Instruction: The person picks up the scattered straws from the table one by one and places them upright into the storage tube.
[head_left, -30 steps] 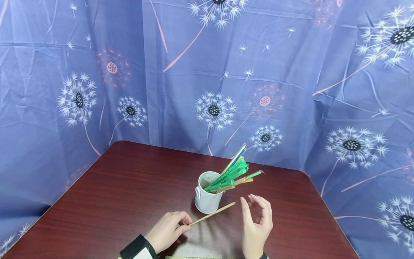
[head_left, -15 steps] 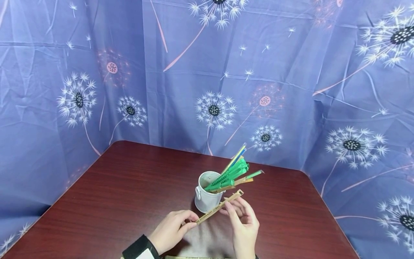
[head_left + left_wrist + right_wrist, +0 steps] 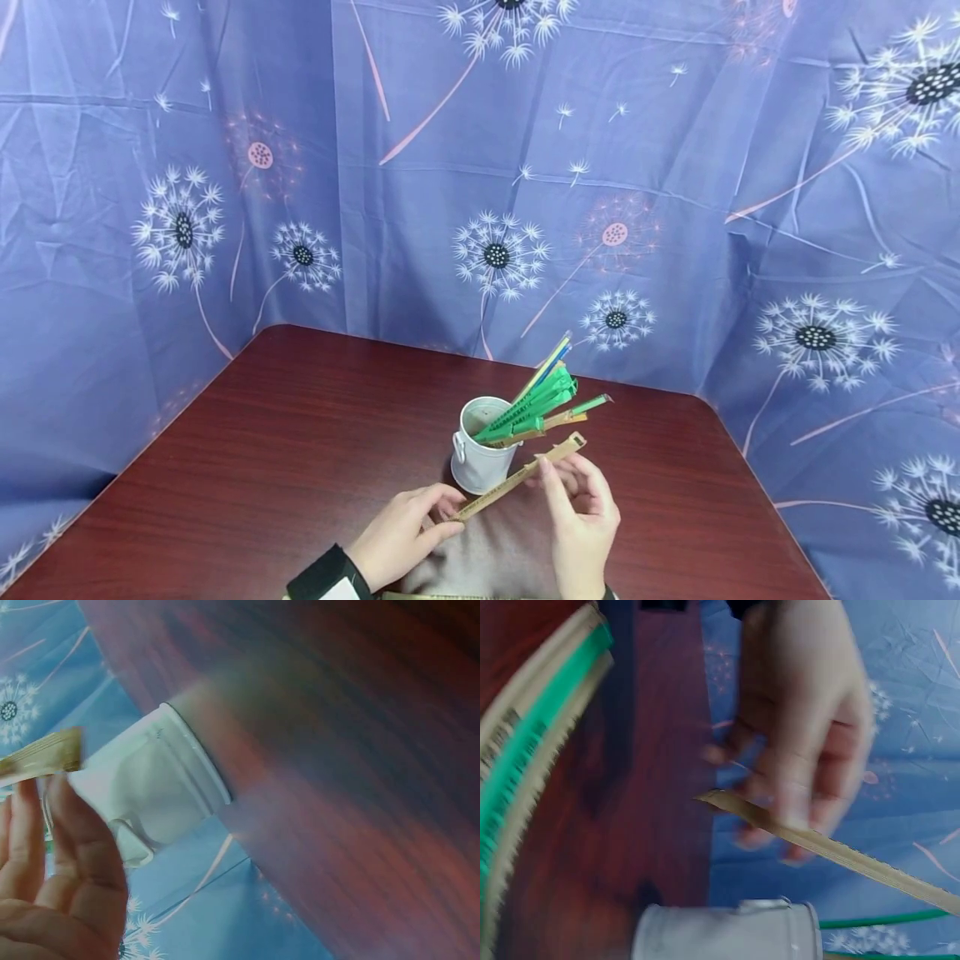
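Note:
A long, narrow tan packet (image 3: 510, 483) with dark print along it slants up to the right, in front of the bucket. At its lower end my left hand (image 3: 405, 533) pinches it between thumb and fingers. My right hand (image 3: 581, 508) pinches it close to the upper end, thumb in front and fingers behind. In the left wrist view, the tan end (image 3: 52, 754) lies at the fingertips. The right wrist view shows the packet (image 3: 840, 855) crossing the thumb. Behind stands a pale metal bucket (image 3: 480, 475), holding green and tan packets (image 3: 532, 408) that lean right.
At the near edge lie more long tan and green packets (image 3: 525, 750), mostly cut off in the head view. The dark red wooden table (image 3: 300, 417) meets blue dandelion-print cloth (image 3: 405, 250) behind and at both sides.
My right hand came in from the right and took hold of the packet's upper part. The packet turned from edge-on to show its printed face, then shifted slightly right and up.

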`<state>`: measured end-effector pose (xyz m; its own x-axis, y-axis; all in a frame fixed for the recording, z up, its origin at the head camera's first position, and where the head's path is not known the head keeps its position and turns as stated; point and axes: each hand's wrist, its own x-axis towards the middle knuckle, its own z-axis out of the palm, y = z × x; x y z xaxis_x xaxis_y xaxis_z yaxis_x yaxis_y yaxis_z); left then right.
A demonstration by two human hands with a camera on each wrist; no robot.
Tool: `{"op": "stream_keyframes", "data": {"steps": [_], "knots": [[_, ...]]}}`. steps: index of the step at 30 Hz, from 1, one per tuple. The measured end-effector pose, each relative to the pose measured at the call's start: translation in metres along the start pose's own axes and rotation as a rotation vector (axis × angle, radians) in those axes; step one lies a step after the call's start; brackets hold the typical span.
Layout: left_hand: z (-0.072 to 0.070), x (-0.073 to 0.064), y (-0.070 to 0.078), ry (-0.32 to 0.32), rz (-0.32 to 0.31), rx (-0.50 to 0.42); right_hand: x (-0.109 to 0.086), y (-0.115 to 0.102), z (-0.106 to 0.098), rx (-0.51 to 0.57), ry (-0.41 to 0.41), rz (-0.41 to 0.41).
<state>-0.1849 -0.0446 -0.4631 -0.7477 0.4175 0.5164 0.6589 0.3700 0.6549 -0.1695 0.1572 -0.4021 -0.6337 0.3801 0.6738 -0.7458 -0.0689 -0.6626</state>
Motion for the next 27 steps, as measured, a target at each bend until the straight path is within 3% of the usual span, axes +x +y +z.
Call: {"op": "stream_keyframes", "data": {"steps": [4,6,10,13,20,27], "knots": [[-0.004,-0.007,-0.003,-0.132,-0.167,0.066,0.010,-0.006,-0.002,0.044,0.070,-0.074],[-0.006,-0.011,-0.005,-0.210,-0.217,0.117,0.014,-0.008,-0.004,0.079,0.090,-0.121],[-0.004,-0.017,-0.010,-0.339,-0.230,0.195,0.021,-0.011,-0.007,0.108,0.148,-0.197],[-0.001,-0.020,-0.010,-0.398,-0.220,0.248,0.025,-0.013,-0.009,0.114,0.189,-0.240],[-0.003,-0.020,-0.004,-0.431,-0.221,0.299,0.033,-0.007,-0.013,0.085,0.200,-0.264],[-0.005,-0.020,-0.002,-0.429,-0.243,0.304,0.034,0.014,-0.015,-0.044,0.156,-0.211]]}}
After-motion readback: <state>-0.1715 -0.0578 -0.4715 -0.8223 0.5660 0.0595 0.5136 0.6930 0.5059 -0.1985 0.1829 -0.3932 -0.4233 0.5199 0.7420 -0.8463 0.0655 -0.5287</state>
